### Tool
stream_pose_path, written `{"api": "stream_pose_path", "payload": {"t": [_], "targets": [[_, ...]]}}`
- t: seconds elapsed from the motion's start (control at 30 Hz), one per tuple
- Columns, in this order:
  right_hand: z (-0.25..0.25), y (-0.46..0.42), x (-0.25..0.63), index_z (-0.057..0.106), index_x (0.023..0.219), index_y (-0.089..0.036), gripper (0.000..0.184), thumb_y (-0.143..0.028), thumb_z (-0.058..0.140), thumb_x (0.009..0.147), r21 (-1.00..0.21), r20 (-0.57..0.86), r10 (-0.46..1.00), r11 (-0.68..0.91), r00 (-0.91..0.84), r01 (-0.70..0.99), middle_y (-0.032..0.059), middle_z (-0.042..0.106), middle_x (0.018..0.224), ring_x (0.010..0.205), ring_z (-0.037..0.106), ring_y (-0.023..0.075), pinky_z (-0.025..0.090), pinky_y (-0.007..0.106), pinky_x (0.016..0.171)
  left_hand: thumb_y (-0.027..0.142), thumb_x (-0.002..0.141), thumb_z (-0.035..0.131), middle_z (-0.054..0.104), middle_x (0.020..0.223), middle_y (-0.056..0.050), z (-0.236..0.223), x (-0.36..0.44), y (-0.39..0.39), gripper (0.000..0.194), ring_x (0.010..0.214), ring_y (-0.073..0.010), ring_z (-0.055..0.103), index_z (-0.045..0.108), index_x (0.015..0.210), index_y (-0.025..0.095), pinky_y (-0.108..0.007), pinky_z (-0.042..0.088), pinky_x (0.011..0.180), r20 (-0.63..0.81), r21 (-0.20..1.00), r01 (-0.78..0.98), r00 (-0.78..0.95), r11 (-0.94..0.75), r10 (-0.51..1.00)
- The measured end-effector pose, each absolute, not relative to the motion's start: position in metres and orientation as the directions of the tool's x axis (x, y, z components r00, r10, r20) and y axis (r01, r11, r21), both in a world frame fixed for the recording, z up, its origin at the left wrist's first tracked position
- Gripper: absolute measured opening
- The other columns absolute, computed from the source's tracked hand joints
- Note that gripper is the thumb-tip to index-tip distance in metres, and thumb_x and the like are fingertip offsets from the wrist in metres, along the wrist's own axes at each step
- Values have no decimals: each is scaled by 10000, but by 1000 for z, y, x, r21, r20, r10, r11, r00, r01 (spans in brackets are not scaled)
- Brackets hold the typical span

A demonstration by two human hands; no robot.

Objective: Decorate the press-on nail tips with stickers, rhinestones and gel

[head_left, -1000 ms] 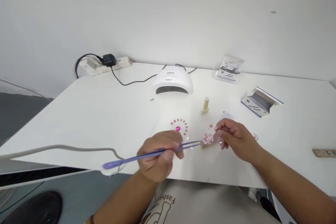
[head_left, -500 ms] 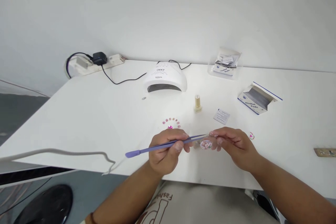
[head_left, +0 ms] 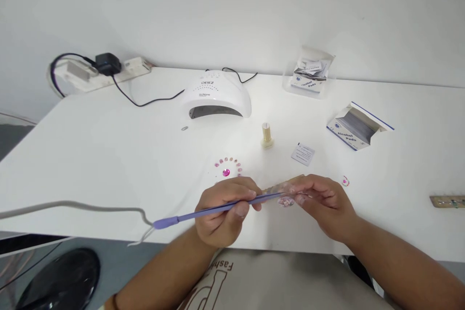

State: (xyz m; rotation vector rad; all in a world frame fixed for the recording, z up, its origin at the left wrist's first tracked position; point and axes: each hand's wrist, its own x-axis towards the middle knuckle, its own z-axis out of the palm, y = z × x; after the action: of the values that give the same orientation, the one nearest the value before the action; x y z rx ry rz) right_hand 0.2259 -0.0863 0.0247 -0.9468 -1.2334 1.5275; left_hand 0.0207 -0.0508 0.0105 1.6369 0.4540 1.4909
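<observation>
My left hand [head_left: 225, 212] is closed round a pair of purple tweezers [head_left: 203, 213], whose tips point right at my other hand. My right hand [head_left: 323, 206] pinches its fingertips together at those tips, around something small, clear and shiny that I cannot make out. Under the fingertips, a round piece with a pink floral pattern [head_left: 286, 202] shows partly. Just beyond my left hand, several small pink nail pieces [head_left: 226, 159] lie in an arc round a magenta gem [head_left: 226, 173]. Behind the hands stands a nail polish bottle [head_left: 266, 135] with a gold cap.
A white nail lamp [head_left: 220, 94] stands at the back, its cable leading toward a power strip [head_left: 134, 68]. To the right are an open alcohol pad box [head_left: 358, 128], a bagged box [head_left: 308, 75] and a flat sachet [head_left: 302, 154]. A grey cord [head_left: 90, 207] crosses the front left.
The tweezers' arms are closer together, and their handle has swung lower and leftward. My right hand's fingertips stay at the tips. My view has shifted slightly, moving the table items leftward and up.
</observation>
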Motion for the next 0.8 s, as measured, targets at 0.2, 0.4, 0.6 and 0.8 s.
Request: {"api": "stream_pose_path", "payload": {"t": [0.2, 0.4, 0.6, 0.8], "targets": [[20, -89, 222, 675, 912, -254, 69, -279, 616, 886, -962, -31, 966, -99, -255, -256, 38, 757, 942, 858, 703, 155, 597, 366, 771, 197, 928, 543, 642, 723, -62, 6, 19, -51, 237, 585, -167, 636, 665, 1130, 172, -304, 510, 502, 641, 764, -296, 249, -573, 726], [17, -88, 222, 698, 928, -286, 130, -198, 612, 886, -967, 39, 975, -18, -217, -253, 6, 763, 909, 863, 714, 146, 594, 334, 759, 166, 925, 529, 635, 747, -68, 7, 19, -51, 248, 601, -169, 632, 660, 1136, 163, -310, 509, 501, 633, 772, -294, 274, -564, 724], [17, -86, 222, 723, 967, -321, 215, -160, 615, 875, -975, 105, 974, 61, -198, -214, 5, 781, 910, 875, 729, 180, 591, 395, 796, 204, 933, 533, 632, 727, -58, 8, 20, -51, 221, 592, -167, 632, 664, 1107, 170, -304, 512, 493, 624, 778, -300, 259, -553, 737], [16, -86, 222, 729, 992, -325, 258, -129, 613, 871, -972, 128, 972, 83, -198, -221, 7, 785, 900, 866, 729, 177, 589, 375, 767, 215, 940, 531, 634, 711, -50, 10, 22, -50, 193, 593, -155, 627, 660, 1077, 171, -288, 516, 511, 591, 799, -322, 266, -507, 762]]}}
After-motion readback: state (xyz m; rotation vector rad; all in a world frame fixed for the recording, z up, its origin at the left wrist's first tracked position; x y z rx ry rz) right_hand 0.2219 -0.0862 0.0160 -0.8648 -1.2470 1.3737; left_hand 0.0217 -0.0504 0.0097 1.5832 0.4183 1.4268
